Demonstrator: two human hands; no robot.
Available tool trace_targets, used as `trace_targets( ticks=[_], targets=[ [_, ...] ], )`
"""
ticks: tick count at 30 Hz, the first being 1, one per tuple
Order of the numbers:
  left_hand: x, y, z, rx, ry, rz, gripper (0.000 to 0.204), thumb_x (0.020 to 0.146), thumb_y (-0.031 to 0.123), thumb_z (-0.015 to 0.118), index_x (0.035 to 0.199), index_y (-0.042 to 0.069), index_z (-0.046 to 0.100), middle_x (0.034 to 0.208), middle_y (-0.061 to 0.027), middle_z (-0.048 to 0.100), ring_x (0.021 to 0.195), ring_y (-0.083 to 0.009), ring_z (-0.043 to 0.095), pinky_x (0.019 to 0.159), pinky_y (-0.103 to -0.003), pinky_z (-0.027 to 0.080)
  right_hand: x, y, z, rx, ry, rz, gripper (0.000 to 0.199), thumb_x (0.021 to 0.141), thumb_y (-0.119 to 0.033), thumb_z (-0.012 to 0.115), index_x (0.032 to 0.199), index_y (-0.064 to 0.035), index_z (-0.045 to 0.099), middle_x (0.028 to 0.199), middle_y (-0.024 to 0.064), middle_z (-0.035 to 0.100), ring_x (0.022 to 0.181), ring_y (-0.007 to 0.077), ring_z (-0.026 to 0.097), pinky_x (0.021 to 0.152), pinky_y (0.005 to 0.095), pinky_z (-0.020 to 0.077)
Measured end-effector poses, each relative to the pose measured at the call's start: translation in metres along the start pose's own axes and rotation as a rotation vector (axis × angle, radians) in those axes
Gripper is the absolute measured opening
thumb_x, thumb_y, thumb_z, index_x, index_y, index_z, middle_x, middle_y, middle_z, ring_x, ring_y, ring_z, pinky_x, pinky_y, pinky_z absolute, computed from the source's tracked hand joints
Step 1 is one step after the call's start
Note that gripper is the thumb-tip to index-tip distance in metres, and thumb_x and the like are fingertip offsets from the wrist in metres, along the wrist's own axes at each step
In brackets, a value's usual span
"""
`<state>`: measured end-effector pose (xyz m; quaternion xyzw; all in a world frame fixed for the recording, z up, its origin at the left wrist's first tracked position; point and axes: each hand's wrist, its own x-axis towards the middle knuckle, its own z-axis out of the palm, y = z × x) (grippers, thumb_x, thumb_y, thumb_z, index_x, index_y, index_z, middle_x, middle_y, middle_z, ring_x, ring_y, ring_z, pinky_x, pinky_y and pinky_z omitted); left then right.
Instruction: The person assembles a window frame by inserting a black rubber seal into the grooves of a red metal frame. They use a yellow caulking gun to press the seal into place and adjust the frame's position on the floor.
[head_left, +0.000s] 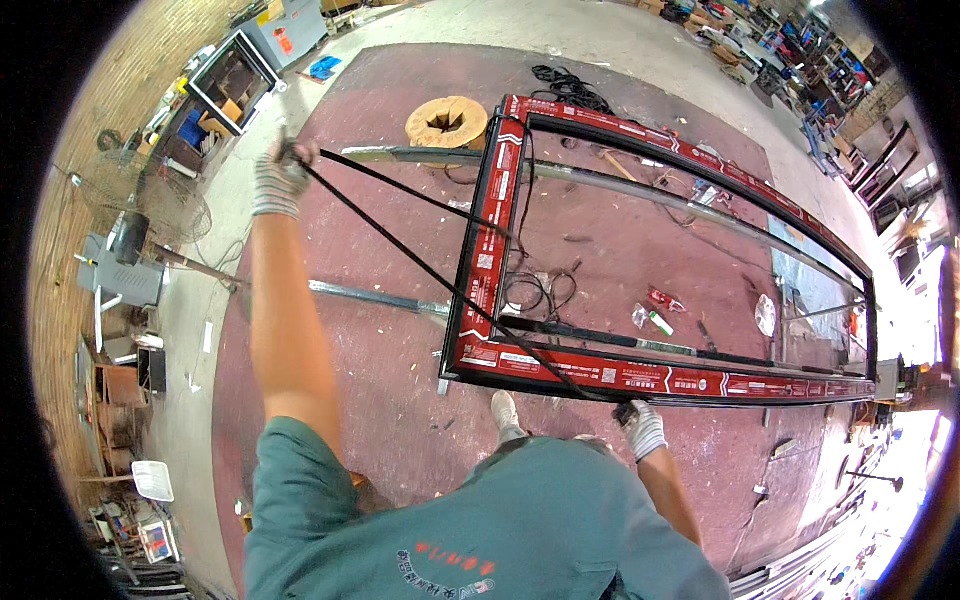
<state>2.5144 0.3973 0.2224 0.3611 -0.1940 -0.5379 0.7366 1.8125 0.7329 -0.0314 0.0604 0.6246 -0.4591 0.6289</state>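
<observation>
A large rectangular frame (480,265), black with red printed film on its faces, lies raised in front of me on long metal bars. My left hand (282,180), in a striped work glove with dark fingers, is stretched far out to the left and closed on a thin black rubber strip (400,245). Two lengths of the strip run from that hand. One crosses the frame's near left corner to its near side; the other goes over the left side into the opening. My right hand (643,430), gloved alike, is closed on the strip at the frame's near edge.
A yellowish ring-shaped roll (446,122) and a heap of black strip (572,90) lie beyond the frame. Metal bars (375,297) stick out to its left. A fan (135,235) stands at left. Small packets (660,322) lie on the reddish floor covering (600,250).
</observation>
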Motion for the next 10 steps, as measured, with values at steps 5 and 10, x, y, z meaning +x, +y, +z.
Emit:
trace_targets(
  ticks=[5, 10],
  targets=[
    [0.022, 0.101, -0.006, 1.340, -0.051, 1.009, 0.028, 0.092, 0.030, 0.063, 0.082, 0.005, 0.057, 0.073, -0.0080, 0.056, 0.061, -0.0201, 0.052, 0.069, -0.035, 0.052, 0.004, 0.005, -0.003, 0.035, 0.021, -0.061, 0.017, 0.088, -0.012, 0.059, 0.100, -0.0010, 0.058, 0.084, 0.0150, 0.066, 0.076, 0.0327, 0.065, 0.072, 0.0504, 0.0564],
    [-0.005, 0.195, 0.001, 0.189, 0.235, 0.543, 0.033, 0.093, 0.044, 0.058, 0.082, 0.013, 0.062, 0.072, -0.0013, 0.057, 0.064, -0.0167, 0.054, 0.060, -0.032, 0.046, -0.004, 0.003, -0.004, 0.011, 0.013, -0.026, 0.017, 0.090, -0.015, 0.058, 0.101, -0.0019, 0.059, 0.084, 0.0149, 0.067, 0.077, 0.0333, 0.065, 0.074, 0.0506, 0.0560]
  ],
)
